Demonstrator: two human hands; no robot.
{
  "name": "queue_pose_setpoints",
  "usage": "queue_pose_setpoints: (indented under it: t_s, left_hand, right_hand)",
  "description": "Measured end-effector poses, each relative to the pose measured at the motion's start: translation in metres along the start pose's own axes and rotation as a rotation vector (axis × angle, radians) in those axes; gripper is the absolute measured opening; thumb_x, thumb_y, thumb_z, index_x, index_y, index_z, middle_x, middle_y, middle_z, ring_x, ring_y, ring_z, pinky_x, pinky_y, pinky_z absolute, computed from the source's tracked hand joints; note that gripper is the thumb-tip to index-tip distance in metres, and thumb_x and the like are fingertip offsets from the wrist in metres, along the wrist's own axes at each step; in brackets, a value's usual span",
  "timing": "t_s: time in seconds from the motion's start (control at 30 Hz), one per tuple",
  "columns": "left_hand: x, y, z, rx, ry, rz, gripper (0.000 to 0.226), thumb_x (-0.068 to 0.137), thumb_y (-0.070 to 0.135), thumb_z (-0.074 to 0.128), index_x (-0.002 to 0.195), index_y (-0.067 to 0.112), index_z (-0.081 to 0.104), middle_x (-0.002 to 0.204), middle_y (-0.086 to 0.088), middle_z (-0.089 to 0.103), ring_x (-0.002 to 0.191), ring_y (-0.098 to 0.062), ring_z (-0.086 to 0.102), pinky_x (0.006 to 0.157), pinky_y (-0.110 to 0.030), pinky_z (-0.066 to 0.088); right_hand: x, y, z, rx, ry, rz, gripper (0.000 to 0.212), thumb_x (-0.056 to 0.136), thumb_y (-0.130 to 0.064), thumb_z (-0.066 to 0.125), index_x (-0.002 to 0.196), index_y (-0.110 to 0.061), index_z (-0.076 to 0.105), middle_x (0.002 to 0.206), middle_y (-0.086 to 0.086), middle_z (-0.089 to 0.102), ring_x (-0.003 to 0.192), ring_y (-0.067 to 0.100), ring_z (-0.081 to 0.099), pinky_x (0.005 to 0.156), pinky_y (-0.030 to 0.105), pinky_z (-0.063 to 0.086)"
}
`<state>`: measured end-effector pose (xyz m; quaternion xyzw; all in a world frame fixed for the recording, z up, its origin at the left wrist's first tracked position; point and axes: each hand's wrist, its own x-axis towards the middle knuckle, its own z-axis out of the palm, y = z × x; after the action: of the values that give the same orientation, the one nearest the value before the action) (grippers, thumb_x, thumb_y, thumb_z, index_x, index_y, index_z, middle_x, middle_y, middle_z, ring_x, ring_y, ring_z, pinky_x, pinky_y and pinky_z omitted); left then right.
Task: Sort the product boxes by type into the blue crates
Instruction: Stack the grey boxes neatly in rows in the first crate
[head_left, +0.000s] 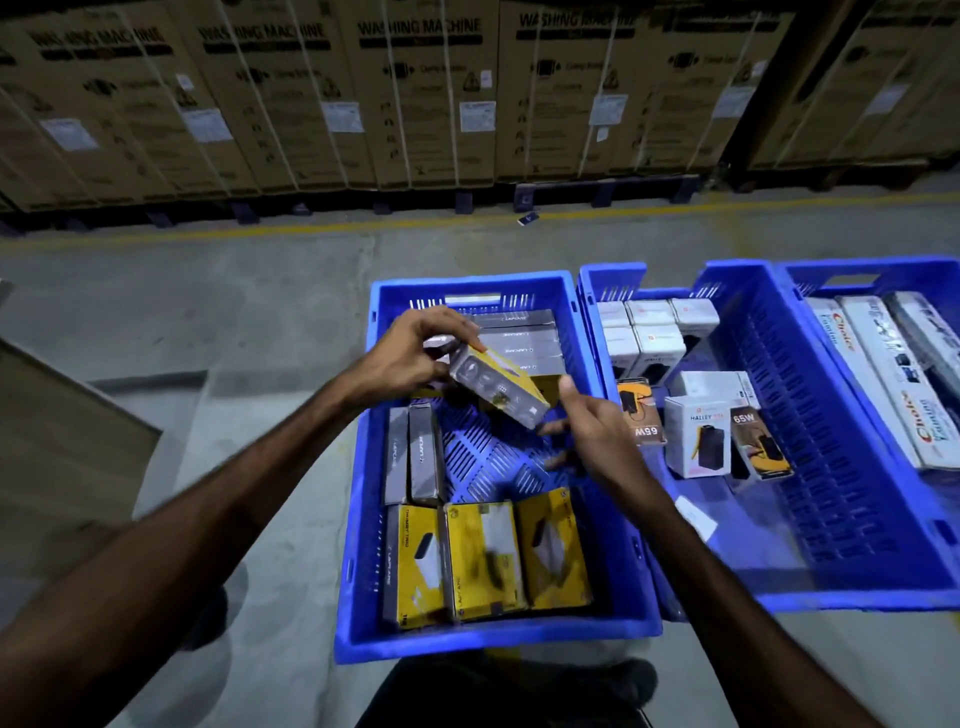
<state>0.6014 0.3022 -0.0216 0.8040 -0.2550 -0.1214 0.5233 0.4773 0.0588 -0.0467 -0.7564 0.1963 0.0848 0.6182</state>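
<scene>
Left hand (410, 358), centre of the frame, curled around the upper end of a tilted yellow-and-grey rectangular product box (498, 387), held above the far half of the nearest blue slatted plastic crate (358, 545). Right hand (592, 426) just below and right of that box, fingers loosely spread and blurred, thumb raised near the box's lower end; actual contact impossible to tell. Inside the same crate: three yellow flat cardboard boxes (488, 556) side by side along the near wall, two grey slim boxes (415, 454) standing on edge at the left, a row of dark grey flat boxes (519, 338) against the far wall. Right of centre, touching the first crate, a second blue plastic crate (831, 441) with small white square boxes (649, 327) grouped at its far left corner and a white carton marked HALLEY (696, 441) upright between two orange-and-black 65W boxes (641, 410). At the right edge, a third blue crate (872, 275) with long white cartons (883, 374). Across the top, tall brown cardboard cartons printed WASHING MACHINE (415, 93) behind a yellow floor line (208, 234).
</scene>
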Motion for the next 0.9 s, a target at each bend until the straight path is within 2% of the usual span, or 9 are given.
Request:
queue_pose_setpoints:
  t_s: [0.1, 0.17, 0.27, 0.4, 0.5, 0.57, 0.67, 0.77, 0.9]
  left_hand:
    - [-0.005, 0.005, 0.021, -0.12, 0.011, 0.059, 0.033, 0.079, -0.02, 0.076, 0.106, -0.002, 0.075, 0.124, -0.025, 0.06, 0.121, -0.034, 0.062, 0.094, -0.032, 0.057]
    - [-0.011, 0.006, 0.029, -0.189, 0.018, 0.054, 0.032, 0.08, -0.02, 0.075, 0.107, -0.002, 0.075, 0.128, -0.025, 0.059, 0.126, -0.032, 0.06, 0.101, -0.035, 0.056]
    - [-0.018, 0.007, 0.033, -0.253, 0.107, -0.036, 0.044, 0.085, -0.02, 0.07, 0.121, 0.005, 0.072, 0.139, -0.016, 0.062, 0.134, -0.026, 0.059, 0.105, -0.037, 0.055]
    - [-0.021, 0.003, 0.026, -0.507, 0.162, -0.283, 0.06, 0.079, -0.012, 0.058, 0.136, 0.006, 0.064, 0.134, -0.014, 0.069, 0.123, -0.033, 0.067, 0.089, -0.041, 0.055]
    - [-0.024, 0.011, 0.025, -0.277, 0.153, -0.24, 0.046, 0.089, 0.004, 0.075, 0.134, 0.011, 0.067, 0.124, -0.012, 0.074, 0.107, -0.025, 0.072, 0.086, -0.034, 0.058]
    - [-0.024, 0.017, 0.025, -0.071, 0.194, -0.181, 0.051, 0.082, 0.009, 0.087, 0.13, 0.013, 0.069, 0.116, -0.005, 0.075, 0.096, -0.017, 0.072, 0.086, -0.03, 0.059]
    - [-0.023, 0.018, 0.017, 0.088, 0.195, -0.077, 0.053, 0.077, 0.011, 0.091, 0.126, 0.014, 0.072, 0.111, 0.001, 0.076, 0.096, -0.014, 0.073, 0.085, -0.029, 0.06]
    - [-0.019, 0.011, 0.001, 0.235, 0.153, -0.022, 0.052, 0.077, 0.016, 0.09, 0.126, 0.014, 0.074, 0.114, 0.004, 0.076, 0.102, -0.01, 0.072, 0.09, -0.03, 0.059]
    - [-0.008, -0.001, -0.011, 0.365, 0.104, -0.031, 0.055, 0.074, 0.014, 0.091, 0.127, 0.015, 0.074, 0.114, 0.003, 0.076, 0.101, -0.013, 0.071, 0.09, -0.034, 0.059]
  right_hand:
    - [0.001, -0.018, 0.009, 0.321, -0.227, 0.357, 0.042, 0.101, -0.058, 0.051, 0.11, -0.022, 0.07, 0.082, 0.0, 0.078, 0.067, 0.027, 0.076, 0.044, 0.021, 0.043]
    - [0.003, -0.017, 0.01, 0.487, -0.309, 0.446, 0.036, 0.101, -0.052, 0.055, 0.118, -0.025, 0.071, 0.077, 0.001, 0.078, 0.061, 0.016, 0.072, 0.043, 0.02, 0.046]
    - [0.008, -0.001, 0.01, 0.638, -0.288, 0.382, 0.033, 0.103, -0.04, 0.056, 0.123, -0.016, 0.067, 0.066, -0.002, 0.073, 0.062, 0.011, 0.073, 0.052, 0.025, 0.056]
    - [0.013, 0.017, 0.02, 0.66, -0.306, 0.208, 0.024, 0.106, -0.024, 0.054, 0.13, -0.021, 0.056, 0.108, 0.002, 0.076, 0.089, 0.016, 0.076, 0.071, 0.032, 0.061]
    - [0.015, 0.019, 0.034, 0.674, -0.364, 0.131, 0.042, 0.096, -0.019, 0.068, 0.136, -0.018, 0.053, 0.124, 0.013, 0.069, 0.104, 0.028, 0.069, 0.09, 0.038, 0.057]
    - [0.017, 0.021, 0.044, 0.646, -0.356, 0.086, 0.035, 0.097, -0.011, 0.067, 0.13, -0.017, 0.057, 0.125, 0.014, 0.069, 0.11, 0.028, 0.065, 0.095, 0.04, 0.052]
    - [0.022, 0.02, 0.045, 0.292, -0.16, -0.103, 0.026, 0.1, 0.001, 0.06, 0.12, -0.016, 0.063, 0.114, 0.004, 0.074, 0.107, 0.02, 0.069, 0.089, 0.031, 0.058]
    - [0.027, 0.019, 0.029, -0.149, 0.08, -0.38, 0.026, 0.096, -0.006, 0.064, 0.105, -0.03, 0.068, 0.1, -0.013, 0.072, 0.097, 0.005, 0.066, 0.087, 0.022, 0.051]
    - [0.045, 0.036, 0.003, -0.828, 0.267, -0.689, 0.025, 0.092, -0.016, 0.065, 0.113, -0.026, 0.073, 0.117, -0.007, 0.069, 0.11, 0.017, 0.062, 0.107, 0.041, 0.042]
